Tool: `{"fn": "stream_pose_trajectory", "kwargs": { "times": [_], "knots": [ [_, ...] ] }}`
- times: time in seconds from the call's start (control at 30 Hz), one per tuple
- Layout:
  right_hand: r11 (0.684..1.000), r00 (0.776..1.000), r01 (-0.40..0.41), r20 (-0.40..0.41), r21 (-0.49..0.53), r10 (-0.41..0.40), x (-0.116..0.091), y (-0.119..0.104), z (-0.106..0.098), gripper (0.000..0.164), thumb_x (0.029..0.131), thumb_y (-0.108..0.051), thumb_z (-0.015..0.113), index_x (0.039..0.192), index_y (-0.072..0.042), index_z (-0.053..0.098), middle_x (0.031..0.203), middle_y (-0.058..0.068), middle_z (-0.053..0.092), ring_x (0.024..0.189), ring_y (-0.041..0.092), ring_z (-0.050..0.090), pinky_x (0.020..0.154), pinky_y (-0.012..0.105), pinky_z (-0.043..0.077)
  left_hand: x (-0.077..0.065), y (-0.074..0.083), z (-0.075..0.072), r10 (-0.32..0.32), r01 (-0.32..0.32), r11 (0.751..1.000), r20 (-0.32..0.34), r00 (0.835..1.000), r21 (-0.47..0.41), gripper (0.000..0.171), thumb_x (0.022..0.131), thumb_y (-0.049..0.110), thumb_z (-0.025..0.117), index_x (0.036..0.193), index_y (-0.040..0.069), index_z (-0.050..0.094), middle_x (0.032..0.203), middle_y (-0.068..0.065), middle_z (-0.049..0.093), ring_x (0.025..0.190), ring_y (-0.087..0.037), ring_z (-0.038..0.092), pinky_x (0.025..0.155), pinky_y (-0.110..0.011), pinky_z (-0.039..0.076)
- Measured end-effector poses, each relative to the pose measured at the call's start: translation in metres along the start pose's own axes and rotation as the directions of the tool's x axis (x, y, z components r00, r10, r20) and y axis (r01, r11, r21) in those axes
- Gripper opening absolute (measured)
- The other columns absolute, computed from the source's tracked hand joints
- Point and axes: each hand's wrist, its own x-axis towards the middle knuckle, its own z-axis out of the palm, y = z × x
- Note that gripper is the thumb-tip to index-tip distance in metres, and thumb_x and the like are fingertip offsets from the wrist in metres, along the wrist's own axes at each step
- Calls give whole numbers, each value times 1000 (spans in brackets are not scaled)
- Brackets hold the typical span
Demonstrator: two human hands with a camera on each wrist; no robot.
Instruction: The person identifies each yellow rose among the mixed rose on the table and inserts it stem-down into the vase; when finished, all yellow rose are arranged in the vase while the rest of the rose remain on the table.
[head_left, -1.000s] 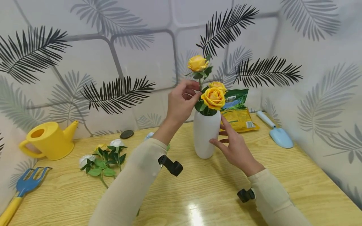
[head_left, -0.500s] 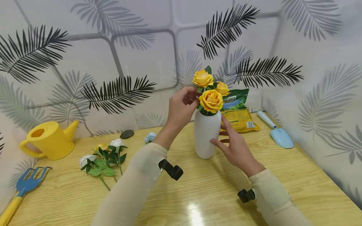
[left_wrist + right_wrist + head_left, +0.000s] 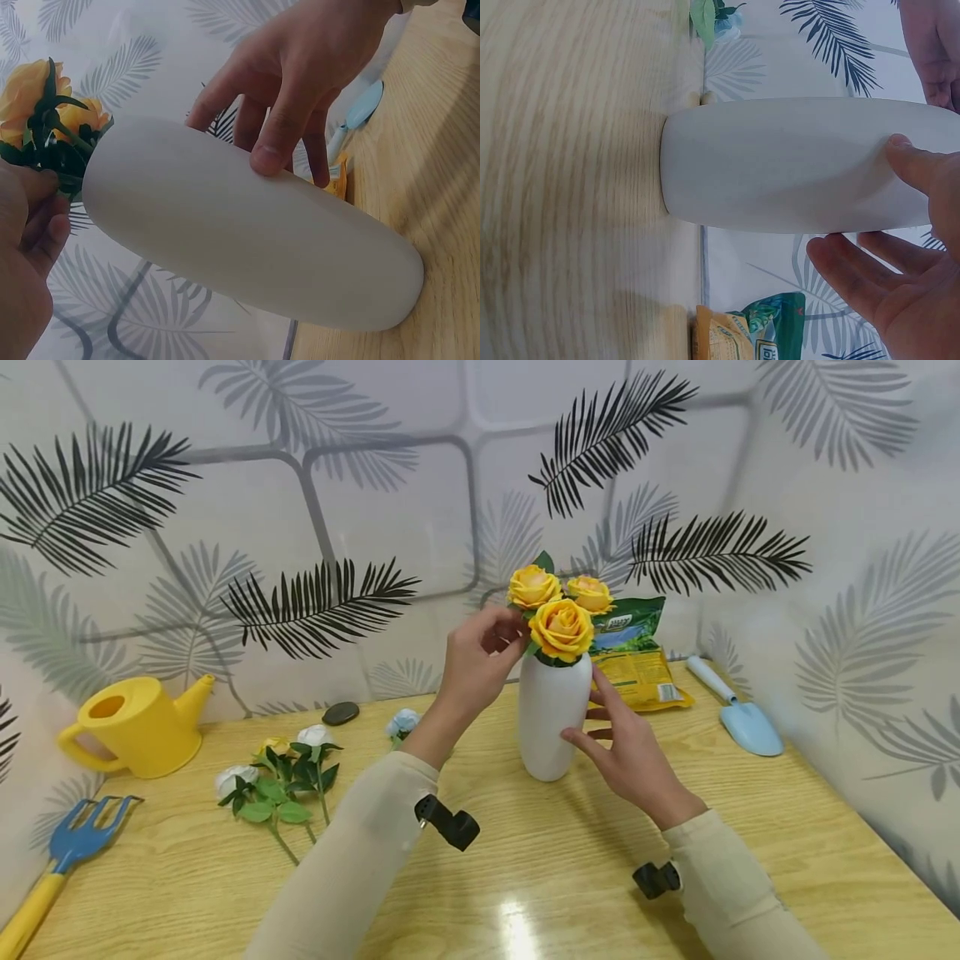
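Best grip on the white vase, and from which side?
Likely mid-body, from the right, thumb in front: the white vase stands upright, no handle showing; yellow roses crowd its top and the left hand takes up its upper left.

Cream sleeves [image 3: 352, 856]; black wrist cameras [image 3: 459, 830], ends seemingly rounded.

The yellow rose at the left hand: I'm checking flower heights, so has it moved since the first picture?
Yes, downward: the yellow rose sits farther beneath the topmost black printed leaf, nearer the white vase.
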Motion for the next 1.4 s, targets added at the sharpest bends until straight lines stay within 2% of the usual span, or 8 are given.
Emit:
{"fn": "stream_pose_trajectory", "kwargs": {
  "times": [0.23,0.63,0.83,1.0,1.1,1.17,1.27,1.4],
  "knots": [
    [1000,1000,10,2,-2,-10,1,-1,2,93,93,-14,72,163,-11,10,146,26,51,114,40,67,88,51,59,-11,-4,-9,5,-4,1000,26,1000,-23,11,90,-6,68,101,-6,68,99,-22,71,81,-31,67,68,-21,51],
    [1000,1000,0,0,1,0,1,-1,-1,94,94,-15,71,163,-12,7,146,27,50,115,42,66,90,54,57,-41,-7,-27,-53,56,998,53,997,-42,14,90,-2,72,104,-4,68,98,-18,70,81,-22,65,70,-22,54],
    [1000,1000,10,0,-4,-10,0,0,-3,93,95,-14,70,163,-12,7,147,27,49,115,42,65,89,55,57,-65,-13,-51,-131,134,990,69,989,-39,17,91,0,72,107,-3,68,98,-18,70,79,-6,63,68,-20,51],
    [1000,1000,1,9,-7,-1,0,-2,-3,93,95,-16,70,163,-12,7,148,27,49,116,43,65,90,55,57,-87,-19,-82,-253,253,967,71,965,8,17,91,2,72,107,0,70,97,-18,71,79,-4,64,67,-20,52],
    [1000,1000,-13,14,-7,13,0,-3,-3,93,96,-17,69,163,-12,6,148,28,48,116,43,64,91,55,56,-100,-21,-106,-343,336,935,53,938,109,16,92,4,72,108,0,70,97,-17,72,81,-9,65,70,-21,53],
    [1000,1000,-18,14,-10,19,0,-4,-2,93,96,-17,69,163,-12,6,148,28,48,116,43,64,91,55,56,-109,-23,-124,-405,392,895,22,914,215,17,93,7,72,109,2,70,99,-16,72,84,-14,67,73,-22,54],
    [1000,1000,-17,13,-11,17,1,-4,-1,93,96,-17,70,163,-12,6,147,28,49,116,44,65,91,56,56,-121,-22,-156,-491,473,793,-55,869,383,18,95,11,70,111,2,70,101,-16,72,89,-23,68,77,-28,54],
    [1000,1000,-9,11,-10,9,1,-4,2,93,95,-17,70,163,-12,7,147,28,49,115,44,65,90,56,57,-136,-20,-197,-578,563,651,-148,802,510,24,97,16,67,114,0,68,105,-19,70,95,-31,65,79,-37,53]
  ]
}}
